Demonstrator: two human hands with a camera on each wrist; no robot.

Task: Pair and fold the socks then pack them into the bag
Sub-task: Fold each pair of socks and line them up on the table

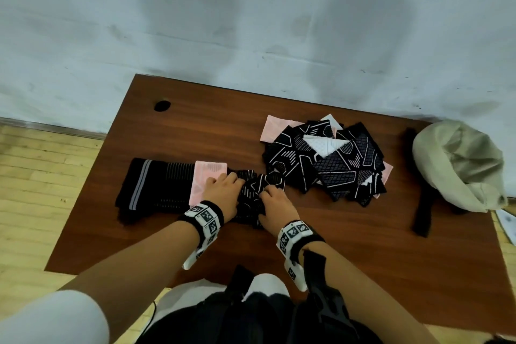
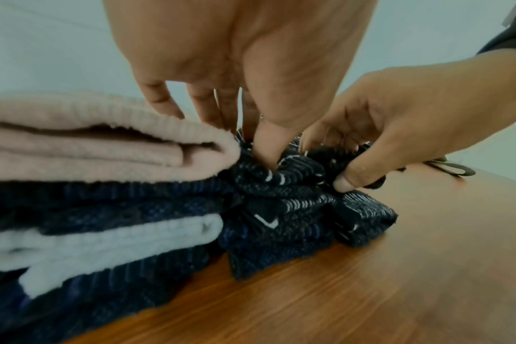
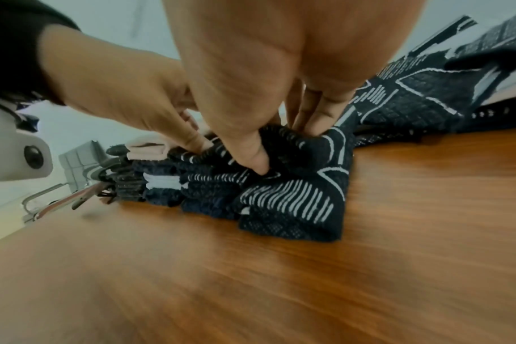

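A black sock with white line pattern lies bunched on the table, held from both sides. My left hand pinches its left part, the thumb dug into a fold. Thumb and fingers of my right hand pinch the right part. Just to the left sits a stack of folded socks: a pink one on top of black striped ones, with a white one between the layers. A loose pile of black patterned, pink and white socks lies at the back right. The beige bag lies slumped and open at the table's right end.
The brown wooden table stands against a pale wall. A black strap of the bag trails across the table in front of it. A round cable hole is at the back left. Wooden floor lies to the left.
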